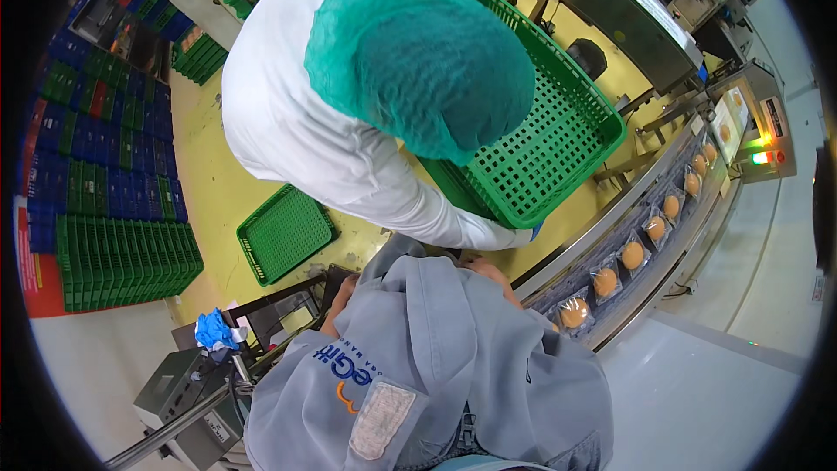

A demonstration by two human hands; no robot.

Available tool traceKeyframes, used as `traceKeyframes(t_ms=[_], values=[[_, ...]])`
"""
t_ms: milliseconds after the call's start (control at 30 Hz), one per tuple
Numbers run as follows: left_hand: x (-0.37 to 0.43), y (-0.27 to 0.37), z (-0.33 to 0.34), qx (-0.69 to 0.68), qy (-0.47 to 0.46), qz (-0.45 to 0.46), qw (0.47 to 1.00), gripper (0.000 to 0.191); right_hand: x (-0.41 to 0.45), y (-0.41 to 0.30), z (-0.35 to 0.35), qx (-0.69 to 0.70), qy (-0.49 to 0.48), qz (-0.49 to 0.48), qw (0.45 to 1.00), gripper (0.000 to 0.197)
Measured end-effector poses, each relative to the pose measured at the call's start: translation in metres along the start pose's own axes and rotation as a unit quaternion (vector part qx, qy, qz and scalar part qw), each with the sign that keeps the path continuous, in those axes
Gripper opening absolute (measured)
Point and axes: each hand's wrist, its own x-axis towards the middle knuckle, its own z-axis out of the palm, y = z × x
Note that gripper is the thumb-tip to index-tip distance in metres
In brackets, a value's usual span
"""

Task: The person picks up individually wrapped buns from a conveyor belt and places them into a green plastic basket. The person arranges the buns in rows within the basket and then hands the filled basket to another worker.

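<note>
My left hand (346, 286) is only partly visible at the lower centre, beside the dark frame of a stand; its fingers are hidden. Part of my right hand or forearm (487, 271) shows between my grey jacket and the conveyor, with the fingers hidden too. Close in front of me a person in a white coat and green hair net (425, 65) bends over and has a blue-gloved hand at the corner of a large green plastic crate (562, 176). Round buns in clear wrappers (605, 281) lie in a row on the conveyor belt (582, 304) at the right.
A shallow green crate (284, 235) lies on the yellow floor. Stacked green crates (127, 261) and blue crates (49, 176) stand at the left. A metal rail (176, 425) and grey machine box (180, 379) are at lower left. Steel machinery (614, 26) stands at upper right.
</note>
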Motion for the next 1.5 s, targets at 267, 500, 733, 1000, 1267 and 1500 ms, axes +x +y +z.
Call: traceKeyframes(t_ms=[267,500,733,1000,1267,1500], values=[[0.049,0.159,-0.022,0.107,-0.053,0.161,0.98,0.035,0.0,0.014,0.015,0.18,0.126,-0.042,0.975,0.037],[0.05,0.382,0.026,0.194,-0.164,0.371,0.893,0.033,-0.019,-0.017,0.006,0.299,0.309,0.004,0.903,0.027],[0.049,0.422,0.062,0.217,-0.306,0.412,0.83,0.031,-0.104,-0.055,-0.01,0.235,0.488,0.211,0.814,0.024],[-0.024,0.417,0.074,0.36,-0.518,0.442,0.638,0.029,-0.126,0.024,0.044,0.166,0.674,0.408,0.593,0.061],[-0.071,0.516,0.315,0.518,-0.015,0.798,0.307,0.052,-0.117,0.051,0.008,0.26,0.479,0.486,0.683,0.071],[0.008,0.526,0.427,0.656,-0.084,0.724,0.197,0.046,-0.113,0.063,0.002,0.231,0.464,0.523,0.677,0.038]])
